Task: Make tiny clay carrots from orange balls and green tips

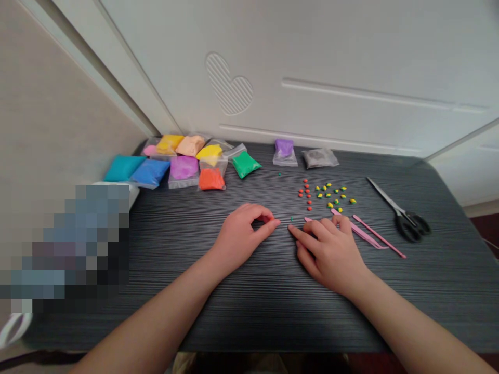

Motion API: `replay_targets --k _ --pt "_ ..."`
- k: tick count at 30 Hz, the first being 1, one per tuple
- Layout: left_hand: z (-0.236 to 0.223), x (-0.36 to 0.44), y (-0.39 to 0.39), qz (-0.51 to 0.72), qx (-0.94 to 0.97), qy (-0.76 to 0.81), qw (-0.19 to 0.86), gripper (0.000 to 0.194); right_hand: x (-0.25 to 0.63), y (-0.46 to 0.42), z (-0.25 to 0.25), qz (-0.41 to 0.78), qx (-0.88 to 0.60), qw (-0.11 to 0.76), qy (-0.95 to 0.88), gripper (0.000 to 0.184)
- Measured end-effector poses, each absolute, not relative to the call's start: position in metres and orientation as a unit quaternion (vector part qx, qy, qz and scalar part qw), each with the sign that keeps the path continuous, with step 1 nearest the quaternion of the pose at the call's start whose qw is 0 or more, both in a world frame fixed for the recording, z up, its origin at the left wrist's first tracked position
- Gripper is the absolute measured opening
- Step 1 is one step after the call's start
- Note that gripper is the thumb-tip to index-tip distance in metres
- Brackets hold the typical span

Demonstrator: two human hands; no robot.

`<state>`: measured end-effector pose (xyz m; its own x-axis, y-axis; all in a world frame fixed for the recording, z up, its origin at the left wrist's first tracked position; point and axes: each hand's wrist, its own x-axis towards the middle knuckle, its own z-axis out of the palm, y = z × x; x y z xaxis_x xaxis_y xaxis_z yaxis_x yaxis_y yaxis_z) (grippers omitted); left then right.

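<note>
My left hand (245, 228) hovers over the dark tabletop with thumb and index fingertip pinched together; anything between them is too small to make out. To its right, my right hand (329, 252) rests palm down, index finger stretched out and the others loosely bent. Just beyond that fingertip lies a tiny green strip of clay (291, 218). Several small red clay bits (306, 186) sit farther back. Beside them are several yellow-and-green clay pieces (328, 195). Pink modelling tools (366, 236) lie partly behind my right hand.
Bags of coloured clay (184, 167) cluster at the back left, among them a green clay bag (245, 164). A purple clay bag (284, 149) and a grey clay bag (320, 158) lie near the white panel. Scissors (398, 210) lie at the right. A blurred-out object (78, 234) occupies the left edge.
</note>
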<state>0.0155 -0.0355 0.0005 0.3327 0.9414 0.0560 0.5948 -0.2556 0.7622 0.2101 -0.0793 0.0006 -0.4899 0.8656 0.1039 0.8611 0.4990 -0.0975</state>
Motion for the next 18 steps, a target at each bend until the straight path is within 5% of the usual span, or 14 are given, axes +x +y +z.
replay_targets --k 18 --pt "0.002 0.015 -0.035 0.261 0.747 0.516 0.328 0.019 0.220 -0.065 -0.002 0.097 -0.551 0.224 -0.798 0.011"
